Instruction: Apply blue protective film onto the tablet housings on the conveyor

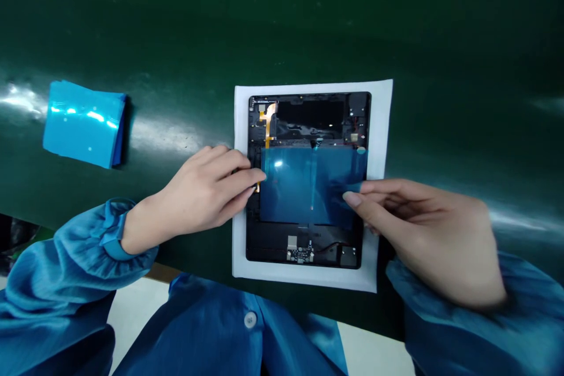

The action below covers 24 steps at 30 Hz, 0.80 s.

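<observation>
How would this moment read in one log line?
left hand: at left edge of blue film | right hand: pinching its right side | blue film: over black device | device: on white sheet | blue stack: table, left

No lettering or numbers seem legible anywhere here.

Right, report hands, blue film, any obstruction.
Left hand at left edge of blue film; right hand pinching its right side. Film over open black device. Blue stack off left, not obstructing.
</observation>
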Available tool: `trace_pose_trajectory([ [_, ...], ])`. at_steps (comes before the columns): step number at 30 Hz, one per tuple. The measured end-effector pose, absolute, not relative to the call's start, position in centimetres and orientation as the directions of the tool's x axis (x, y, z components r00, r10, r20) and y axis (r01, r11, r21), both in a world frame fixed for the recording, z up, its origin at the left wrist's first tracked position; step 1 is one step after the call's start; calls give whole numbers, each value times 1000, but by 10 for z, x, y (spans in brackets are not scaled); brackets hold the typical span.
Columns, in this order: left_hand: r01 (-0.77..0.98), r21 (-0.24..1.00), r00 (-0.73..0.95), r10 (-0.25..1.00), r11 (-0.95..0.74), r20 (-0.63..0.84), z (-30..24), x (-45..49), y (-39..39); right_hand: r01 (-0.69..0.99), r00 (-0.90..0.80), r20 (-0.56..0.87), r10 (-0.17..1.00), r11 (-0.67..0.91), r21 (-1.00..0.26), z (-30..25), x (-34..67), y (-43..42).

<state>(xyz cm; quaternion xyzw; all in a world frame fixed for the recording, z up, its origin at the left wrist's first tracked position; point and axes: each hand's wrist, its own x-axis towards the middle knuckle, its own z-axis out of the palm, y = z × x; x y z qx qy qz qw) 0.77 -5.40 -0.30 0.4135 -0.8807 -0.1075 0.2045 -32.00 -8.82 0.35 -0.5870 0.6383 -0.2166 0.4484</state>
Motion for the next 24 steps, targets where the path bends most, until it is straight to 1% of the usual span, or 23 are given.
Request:
trace_pose_trajectory([
  [4, -715, 182, -634, -736, 675, 237, 4, -7, -62, -581, 105, -308, -946, 193, -791, 2, -322, -87],
  [7, -703, 106, -682, -709, 703, 180, 7, -15, -69, -580, 122, -306, -944, 182, -794, 3, -323, -87],
  [9, -675, 82, -717, -678, 733, 161, 7, -19, -73, -591, 152, -301, -941, 158, -791, 4, -324, -87],
  [11, -647, 68, -748, -649, 760, 140, 7, -27, -77, -617, 164, -263, -951, 109, -780, 5, -326, -87],
  [16, -633, 93, -771, -636, 769, 15, 6, -64, -89, -645, 65, -97, -993, 32, -763, -1, -339, -94],
  [17, -626, 111, -776, -630, 772, 2, 6, -70, -91, -647, 71, -40, -997, -15, -762, -3, -341, -95],
  [18, -621, 133, -780, -626, 773, -5, 6, -73, -94, -656, 106, 28, -994, -91, -749, -5, -343, -96],
  [19, -621, 158, -778, -628, 768, -8, 6, -73, -96, -667, 179, 100, -979, -195, -719, -6, -344, -96],
  [20, -633, 182, -766, -643, 753, -2, 5, -70, -97, -668, 292, 163, -942, -323, -670, -7, -343, -95],
  [21, -657, 206, -739, -673, 726, 14, 4, -62, -97, -647, 438, 206, -875, -466, -603, -7, -340, -95],
  [22, -693, 228, -696, -717, 684, 39, 2, -52, -96, -598, 593, 219, -775, -605, -525, -7, -336, -94],
  [23, -732, 252, -638, -767, 632, 68, 0, -39, -93, -524, 730, 204, -652, -726, -445, -6, -330, -94],
  [24, -767, 277, -577, -811, 578, 96, -3, -26, -90, -445, 831, 170, -529, -816, -369, -6, -323, -95],
])
